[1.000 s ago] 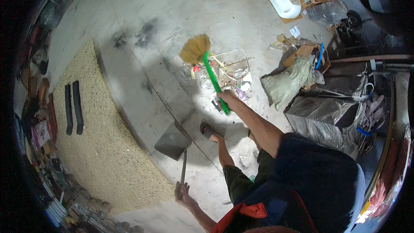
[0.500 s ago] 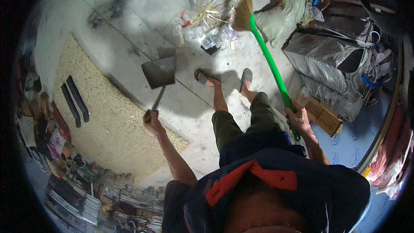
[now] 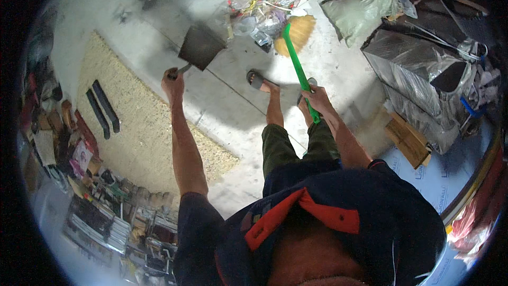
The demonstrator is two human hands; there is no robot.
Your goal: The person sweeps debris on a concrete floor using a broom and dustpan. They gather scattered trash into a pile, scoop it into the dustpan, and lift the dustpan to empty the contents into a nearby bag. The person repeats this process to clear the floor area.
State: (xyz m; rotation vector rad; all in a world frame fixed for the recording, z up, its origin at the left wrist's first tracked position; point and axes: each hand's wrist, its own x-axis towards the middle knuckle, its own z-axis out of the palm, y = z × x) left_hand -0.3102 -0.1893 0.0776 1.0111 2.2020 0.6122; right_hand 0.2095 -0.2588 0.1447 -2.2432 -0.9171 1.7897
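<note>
My left hand (image 3: 173, 86) is closed round the handle of a dark dustpan (image 3: 202, 47), whose flat pan is held out ahead of me, left of the litter. In my right hand (image 3: 317, 100) is the green handle of a broom (image 3: 298, 63). Its straw-coloured bristles touch the right edge of a litter heap (image 3: 262, 8) on the concrete floor. Clear plastic, pale strips and small scraps make up the heap. The dustpan and the broom head are apart, with the heap's near edge between them.
A speckled beige mat (image 3: 143, 132) with two dark strips (image 3: 103, 108) lies at left. On the right stand a pale green sack (image 3: 362, 13), a plastic-wrapped dark block (image 3: 407, 69) and a cardboard piece (image 3: 407, 140). Mixed clutter (image 3: 121, 217) fills the lower left.
The broom head has swung left and down against the litter heap. My right hand has moved left and forward with it. The dustpan has been carried forward in my left hand and has turned.
</note>
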